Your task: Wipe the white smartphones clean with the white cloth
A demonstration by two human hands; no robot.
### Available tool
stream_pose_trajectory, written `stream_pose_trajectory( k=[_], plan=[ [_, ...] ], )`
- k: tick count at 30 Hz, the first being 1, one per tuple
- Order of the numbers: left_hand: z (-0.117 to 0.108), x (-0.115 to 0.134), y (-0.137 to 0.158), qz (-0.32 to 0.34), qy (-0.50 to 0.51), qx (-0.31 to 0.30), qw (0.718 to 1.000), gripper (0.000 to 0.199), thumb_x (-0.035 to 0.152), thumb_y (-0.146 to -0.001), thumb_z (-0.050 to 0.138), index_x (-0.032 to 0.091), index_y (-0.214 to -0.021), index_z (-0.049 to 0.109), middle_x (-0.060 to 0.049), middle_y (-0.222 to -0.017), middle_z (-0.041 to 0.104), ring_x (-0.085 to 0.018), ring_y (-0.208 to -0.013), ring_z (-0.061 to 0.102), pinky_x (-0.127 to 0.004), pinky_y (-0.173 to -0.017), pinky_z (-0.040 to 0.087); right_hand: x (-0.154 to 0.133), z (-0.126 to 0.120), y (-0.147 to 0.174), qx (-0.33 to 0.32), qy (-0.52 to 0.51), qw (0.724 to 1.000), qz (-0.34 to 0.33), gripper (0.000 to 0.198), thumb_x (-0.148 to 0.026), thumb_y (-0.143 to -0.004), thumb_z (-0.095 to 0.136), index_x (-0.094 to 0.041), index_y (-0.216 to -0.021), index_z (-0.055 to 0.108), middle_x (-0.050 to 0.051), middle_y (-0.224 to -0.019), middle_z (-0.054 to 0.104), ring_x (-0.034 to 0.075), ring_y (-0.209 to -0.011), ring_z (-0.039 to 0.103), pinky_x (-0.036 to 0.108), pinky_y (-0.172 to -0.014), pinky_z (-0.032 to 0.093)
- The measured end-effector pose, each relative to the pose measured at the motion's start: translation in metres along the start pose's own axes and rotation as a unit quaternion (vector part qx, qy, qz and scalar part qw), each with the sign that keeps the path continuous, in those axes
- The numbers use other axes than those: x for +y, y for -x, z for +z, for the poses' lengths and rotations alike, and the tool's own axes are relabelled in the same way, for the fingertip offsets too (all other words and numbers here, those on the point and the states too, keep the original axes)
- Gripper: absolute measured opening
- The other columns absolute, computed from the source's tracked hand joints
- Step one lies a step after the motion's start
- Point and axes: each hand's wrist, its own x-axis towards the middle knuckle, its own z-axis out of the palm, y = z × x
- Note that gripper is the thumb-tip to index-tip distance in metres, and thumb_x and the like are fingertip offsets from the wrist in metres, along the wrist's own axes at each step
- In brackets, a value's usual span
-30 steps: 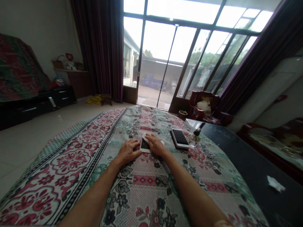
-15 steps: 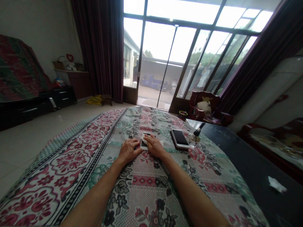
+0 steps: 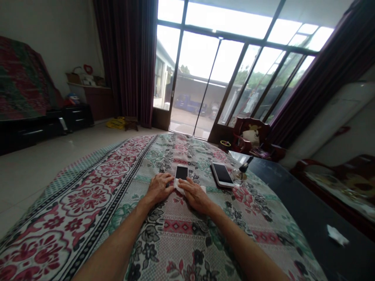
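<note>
A small white smartphone (image 3: 182, 171) with a dark screen lies face up on the patterned cloth (image 3: 178, 230). My left hand (image 3: 159, 188) grips its left edge, fingers along the side and thumb near the lower corner. Under the fingers of my right hand (image 3: 195, 195) is a white tissue (image 3: 179, 191), pressed on the phone's lower end; part of it shows beside the palm. To the right rests a larger white phone (image 3: 222, 174), apart from both hands. Beside that stands a small clear bottle (image 3: 239, 177) with a black top.
The cloth covers a table, with a dark tabletop (image 3: 295, 199) bare on the right. A crumpled white tissue (image 3: 337, 235) lies there. Beyond are a wooden chair (image 3: 252, 130), glass doors (image 3: 193, 86) and dark curtains (image 3: 125, 62). A black cabinet (image 3: 77, 117) stands at the left.
My right hand has slid down the phone toward me with the tissue, uncovering most of the screen. My left hand stays at the left edge.
</note>
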Motion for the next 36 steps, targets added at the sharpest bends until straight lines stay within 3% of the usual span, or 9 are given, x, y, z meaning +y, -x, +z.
stream_pose_trajectory(
  k=[8,13,18,23,27,36],
  plan=[
    [-0.002,0.001,-0.002,0.001,0.004,-0.014,1.000,0.033,0.036,-0.080,0.067,0.032,-0.112,0.069,-0.001,-0.116,0.065,-0.023,-0.110,0.054,-0.035,-0.097,0.040,0.029,0.000,-0.042,0.024,0.001,1.000,0.019,0.039,-0.020,-0.095,0.035,-0.019,-0.125,0.060,0.007,-0.140,0.052,0.024,-0.136,0.038,0.046,-0.112,0.032],
    [-0.004,0.005,-0.002,-0.008,-0.005,-0.009,1.000,0.032,0.040,-0.081,0.065,0.033,-0.112,0.069,-0.001,-0.117,0.065,-0.023,-0.110,0.055,-0.035,-0.096,0.041,0.050,0.003,-0.079,0.033,0.030,0.998,0.036,0.038,-0.015,-0.094,0.035,-0.018,-0.122,0.061,0.007,-0.135,0.056,0.018,-0.129,0.045,0.039,-0.113,0.030],
    [-0.003,0.009,-0.001,-0.019,-0.012,0.013,1.000,0.034,0.042,-0.081,0.064,0.032,-0.113,0.069,-0.001,-0.116,0.065,-0.024,-0.110,0.055,-0.037,-0.097,0.041,0.058,0.011,-0.096,0.040,0.036,0.995,0.083,0.039,-0.013,-0.092,0.037,-0.023,-0.121,0.061,0.003,-0.137,0.055,0.020,-0.129,0.045,0.042,-0.109,0.035],
    [-0.003,0.009,0.000,-0.017,-0.013,0.016,1.000,0.032,0.041,-0.081,0.064,0.030,-0.111,0.070,-0.002,-0.116,0.065,-0.024,-0.110,0.055,-0.037,-0.098,0.041,0.048,0.008,-0.081,0.035,0.032,0.997,0.055,0.039,-0.015,-0.093,0.036,-0.021,-0.122,0.060,0.005,-0.140,0.052,0.021,-0.131,0.043,0.043,-0.112,0.031],
    [-0.002,0.008,0.000,-0.014,-0.011,0.007,1.000,0.033,0.040,-0.080,0.066,0.029,-0.111,0.069,-0.002,-0.117,0.065,-0.024,-0.110,0.054,-0.037,-0.098,0.040,0.035,0.003,-0.056,0.029,0.023,0.999,0.018,0.038,-0.020,-0.095,0.037,-0.023,-0.124,0.060,0.004,-0.140,0.052,0.022,-0.133,0.040,0.043,-0.110,0.035],
    [-0.003,0.010,0.001,-0.014,-0.020,-0.002,1.000,0.034,0.040,-0.083,0.063,0.029,-0.115,0.066,-0.003,-0.120,0.063,-0.025,-0.112,0.052,-0.038,-0.097,0.039,0.006,-0.003,0.001,0.001,0.018,1.000,-0.006,0.039,-0.023,-0.098,0.034,-0.026,-0.131,0.054,0.002,-0.145,0.046,0.025,-0.139,0.032,0.050,-0.111,0.031]
  ],
)
